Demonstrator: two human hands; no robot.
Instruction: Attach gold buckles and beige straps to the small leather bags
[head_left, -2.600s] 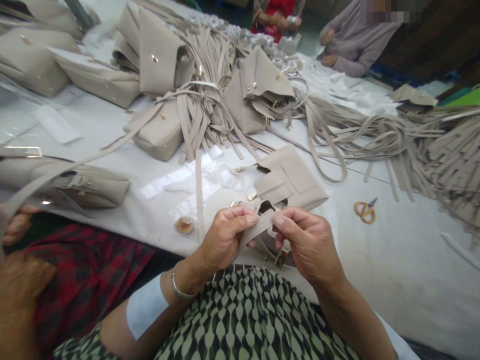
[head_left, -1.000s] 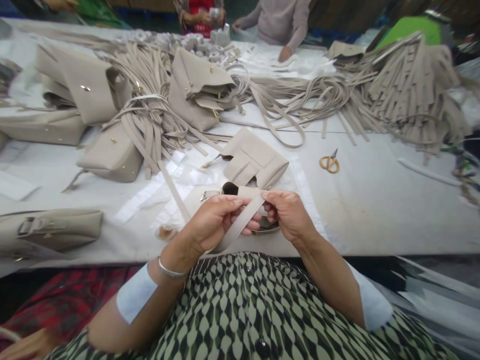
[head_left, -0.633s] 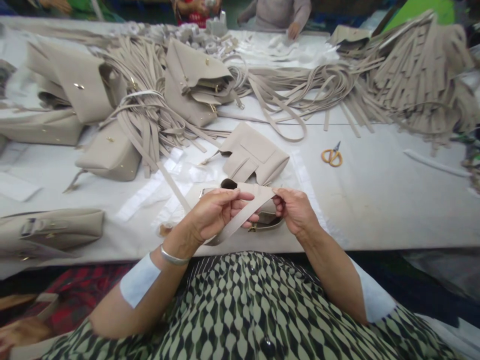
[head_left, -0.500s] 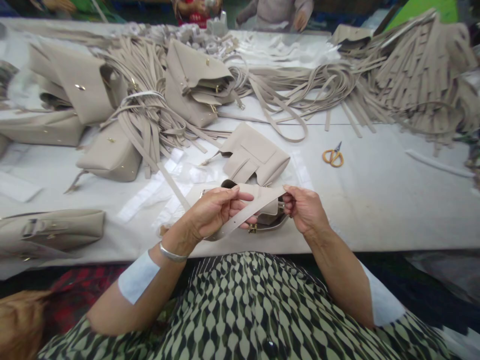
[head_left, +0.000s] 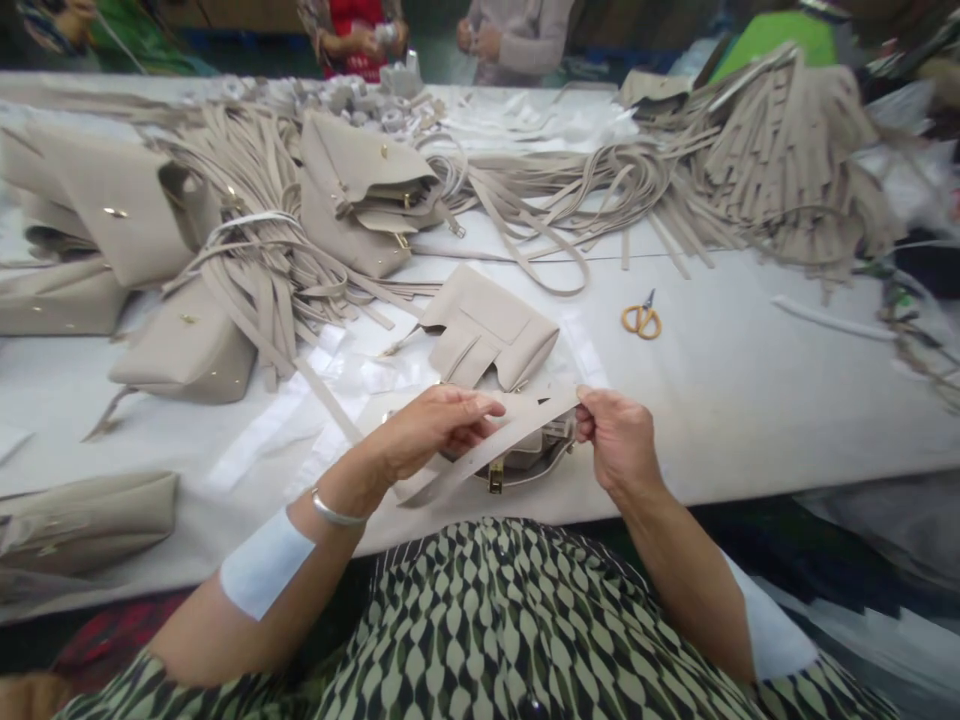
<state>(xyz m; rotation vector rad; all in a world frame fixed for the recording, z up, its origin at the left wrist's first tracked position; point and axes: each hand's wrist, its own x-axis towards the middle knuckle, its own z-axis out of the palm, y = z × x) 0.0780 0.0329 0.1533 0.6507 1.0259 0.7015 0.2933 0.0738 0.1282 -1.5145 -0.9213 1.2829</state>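
A beige strap [head_left: 517, 432] with small holes slants between my two hands. My right hand [head_left: 619, 430] pinches its upper end between thumb and fingers. My left hand [head_left: 439, 425] is loosely curled around the strap's middle; its lower fingers are partly hidden behind it. The strap's lower part bends near my left wrist. Right below the hands lies a beige handbag [head_left: 536, 465] with its mouth open and a gold clasp [head_left: 496, 475] at the near side. Just beyond it rests a flat beige bag piece [head_left: 487, 325] with a stitched panel.
Yellow-handled scissors [head_left: 642, 318] lie right of centre. Several beige bags [head_left: 184, 345] and a bundle of straps [head_left: 270, 250] fill the left. A big strap pile [head_left: 795, 165] is at the far right. Across the table [head_left: 712, 400], co-workers' hands [head_left: 487, 42] are busy.
The view has tilted and shifted, so the table sits lower and further left. My left fingers have curled in more, and the strap's right end is still pinched in my right hand.
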